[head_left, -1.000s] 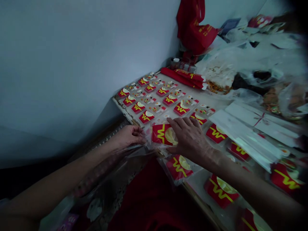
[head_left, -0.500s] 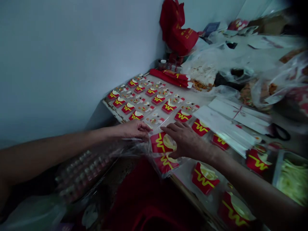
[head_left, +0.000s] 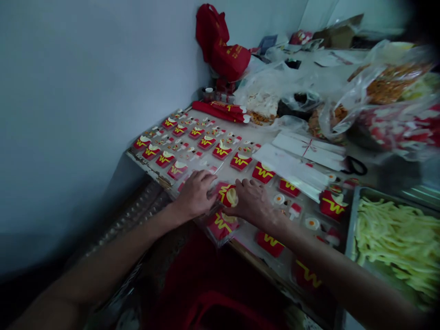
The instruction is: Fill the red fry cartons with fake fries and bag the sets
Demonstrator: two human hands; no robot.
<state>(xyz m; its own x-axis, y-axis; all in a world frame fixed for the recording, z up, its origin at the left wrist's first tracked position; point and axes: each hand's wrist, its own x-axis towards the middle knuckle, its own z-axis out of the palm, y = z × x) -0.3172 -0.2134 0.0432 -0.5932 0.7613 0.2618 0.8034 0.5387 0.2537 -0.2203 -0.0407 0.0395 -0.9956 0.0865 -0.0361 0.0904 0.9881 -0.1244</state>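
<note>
In the head view, a clear plastic packet (head_left: 225,194) with a red fries-carton shape and yellow zigzag sits between my two hands at the table's front edge. My left hand (head_left: 196,195) is closed at its left side, thumb and fingers at the edge. From the right, my right hand (head_left: 252,201) has curled fingers on it, thumb below. Just under it, at the table edge, lies another red packet (head_left: 222,224). Rows of similar packets (head_left: 206,142) with small food-shaped pieces cover the table beyond. The exact fingertip contact is partly hidden.
A metal tray (head_left: 350,233) of pale yellow strips (head_left: 395,233) stands at the right. White folded sheets (head_left: 292,169) lie behind my right arm. Plastic bags (head_left: 268,87) crowd the back, beside a red bag (head_left: 227,50) against the wall. Something red (head_left: 213,302) is below the table edge.
The view has swung right, showing more of the tray. My left hand, earlier pinching clear plastic film beside the packet, is now turned around the packet's left side. My right hand stays on the packet.
</note>
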